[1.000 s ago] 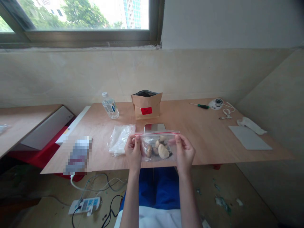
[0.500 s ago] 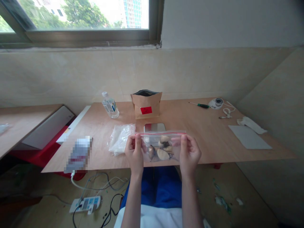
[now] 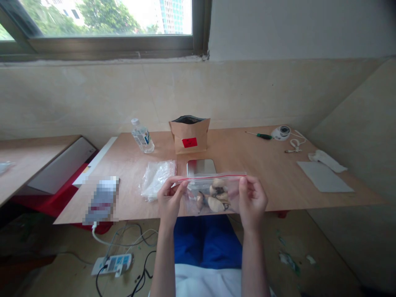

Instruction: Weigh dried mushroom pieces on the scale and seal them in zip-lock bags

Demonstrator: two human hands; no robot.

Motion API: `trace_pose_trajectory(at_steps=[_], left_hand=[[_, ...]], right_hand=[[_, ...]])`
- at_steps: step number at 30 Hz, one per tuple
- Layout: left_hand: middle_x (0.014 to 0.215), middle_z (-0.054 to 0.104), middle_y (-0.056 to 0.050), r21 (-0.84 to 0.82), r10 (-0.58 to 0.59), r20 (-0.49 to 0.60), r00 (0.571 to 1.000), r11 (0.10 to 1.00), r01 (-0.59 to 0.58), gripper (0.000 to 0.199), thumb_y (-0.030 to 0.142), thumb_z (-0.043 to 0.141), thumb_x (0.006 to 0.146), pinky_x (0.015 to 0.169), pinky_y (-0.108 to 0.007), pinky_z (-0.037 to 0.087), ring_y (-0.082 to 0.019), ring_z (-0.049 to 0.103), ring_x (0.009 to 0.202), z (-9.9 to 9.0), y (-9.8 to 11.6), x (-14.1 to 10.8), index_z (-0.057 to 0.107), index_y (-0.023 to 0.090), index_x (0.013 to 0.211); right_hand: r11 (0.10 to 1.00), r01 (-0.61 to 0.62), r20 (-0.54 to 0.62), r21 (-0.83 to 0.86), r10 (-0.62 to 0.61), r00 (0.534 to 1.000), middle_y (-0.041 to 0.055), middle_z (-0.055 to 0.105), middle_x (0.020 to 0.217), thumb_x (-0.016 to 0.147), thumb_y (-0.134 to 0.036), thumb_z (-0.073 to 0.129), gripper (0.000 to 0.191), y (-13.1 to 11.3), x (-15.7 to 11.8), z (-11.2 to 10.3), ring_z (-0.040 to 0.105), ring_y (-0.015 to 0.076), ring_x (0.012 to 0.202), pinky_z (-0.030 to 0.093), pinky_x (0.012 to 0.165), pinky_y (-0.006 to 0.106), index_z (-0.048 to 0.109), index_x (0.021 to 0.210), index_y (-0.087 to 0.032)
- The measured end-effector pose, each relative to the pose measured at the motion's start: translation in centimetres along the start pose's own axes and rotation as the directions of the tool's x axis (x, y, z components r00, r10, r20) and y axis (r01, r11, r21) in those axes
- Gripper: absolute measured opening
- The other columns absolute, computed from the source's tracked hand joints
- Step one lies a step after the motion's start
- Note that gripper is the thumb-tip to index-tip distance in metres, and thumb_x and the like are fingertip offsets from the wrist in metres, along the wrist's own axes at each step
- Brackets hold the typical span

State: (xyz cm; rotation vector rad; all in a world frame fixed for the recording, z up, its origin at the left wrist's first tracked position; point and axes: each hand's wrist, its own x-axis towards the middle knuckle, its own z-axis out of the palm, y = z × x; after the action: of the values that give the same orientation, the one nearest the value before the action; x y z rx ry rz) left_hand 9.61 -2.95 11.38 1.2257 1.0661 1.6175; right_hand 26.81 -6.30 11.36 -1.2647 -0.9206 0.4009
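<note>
A clear zip-lock bag (image 3: 192,202) with a red strip along its top hangs between my hands, just over the table's front edge. Inside lie several pale and brown pieces that look like dried mushroom slices (image 3: 215,203). My left hand (image 3: 170,198) pinches the bag's upper left corner, thumb on the red strip. At the upper right corner, my right hand (image 3: 252,202) grips it between thumb and fingers. Behind the bag sits a flat, silvery device like a small scale (image 3: 201,166), partly covered by it. A stack of clear plastic bags (image 3: 157,179) lies beside my left hand.
An open brown paper pouch (image 3: 191,134) and a water bottle (image 3: 142,137) stand at the back. Farther right are a screwdriver (image 3: 262,136), a white camera (image 3: 281,133) and a white sheet (image 3: 324,176). A pixelated phone-like thing (image 3: 102,201) with a cable lies left.
My left hand has shifted left and its thumb now leans along the strip. The right hand has moved slightly right and down, and the bag has shifted a little right and down.
</note>
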Motion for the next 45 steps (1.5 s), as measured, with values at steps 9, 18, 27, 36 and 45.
trace_pose_trajectory(at_steps=[9,18,27,36,45], left_hand=[[0.059,0.062,0.001,0.051,-0.090,0.019,0.996,0.995,0.089,0.018,0.032,0.070,0.071,0.042,-0.018,0.044,-0.009,0.056,0.047,-0.6,0.0,0.3,0.064,0.015,0.068],[0.068,0.063,0.000,0.026,-0.097,0.017,0.995,0.995,0.096,0.019,0.035,0.065,0.075,0.053,-0.020,0.045,-0.009,0.057,0.055,0.4,-0.9,0.5,0.063,0.016,0.075],[0.065,0.059,0.002,-0.048,-0.074,-0.110,0.991,0.996,0.069,0.018,0.034,0.064,0.077,0.061,-0.019,0.042,-0.009,0.053,0.062,1.4,-2.2,0.5,0.064,0.017,0.075],[0.066,0.060,0.002,-0.131,-0.079,-0.141,0.987,0.990,0.061,0.017,0.034,0.063,0.078,0.060,-0.018,0.041,-0.008,0.054,0.062,1.0,-2.6,0.5,0.064,0.017,0.076],[0.063,0.057,0.002,-0.068,0.007,-0.202,0.979,0.997,-0.021,0.016,0.032,0.063,0.078,0.064,-0.021,0.043,-0.010,0.053,0.063,1.0,-2.3,0.2,0.062,0.016,0.074]], right_hand=[[0.999,0.047,0.066,-0.003,-0.047,0.997,0.0010,0.069,0.072,0.086,-0.034,0.053,0.019,0.6,0.3,0.0,0.058,0.0085,0.046,0.047,0.049,0.020,0.055,0.077,-0.018],[0.999,0.002,0.026,0.037,-0.003,1.000,0.0022,0.068,0.074,0.085,-0.040,0.052,0.022,1.5,0.5,0.9,0.063,0.0126,0.056,0.050,0.055,0.024,0.055,0.080,-0.019],[0.939,-0.269,0.244,0.216,0.215,0.946,0.0072,0.072,0.091,0.077,-0.043,0.064,0.030,3.0,0.4,1.5,0.069,0.0206,0.084,0.055,0.075,0.032,0.063,0.094,-0.019],[0.942,-0.287,0.301,0.173,0.227,0.926,0.0079,0.073,0.090,0.076,-0.046,0.063,0.030,3.3,0.3,1.5,0.069,0.0223,0.085,0.055,0.079,0.035,0.068,0.087,-0.018],[0.950,-0.254,0.255,0.182,0.203,0.945,0.0073,0.073,0.086,0.079,-0.042,0.062,0.027,3.1,0.0,1.7,0.069,0.0209,0.077,0.057,0.075,0.036,0.068,0.086,-0.017]])
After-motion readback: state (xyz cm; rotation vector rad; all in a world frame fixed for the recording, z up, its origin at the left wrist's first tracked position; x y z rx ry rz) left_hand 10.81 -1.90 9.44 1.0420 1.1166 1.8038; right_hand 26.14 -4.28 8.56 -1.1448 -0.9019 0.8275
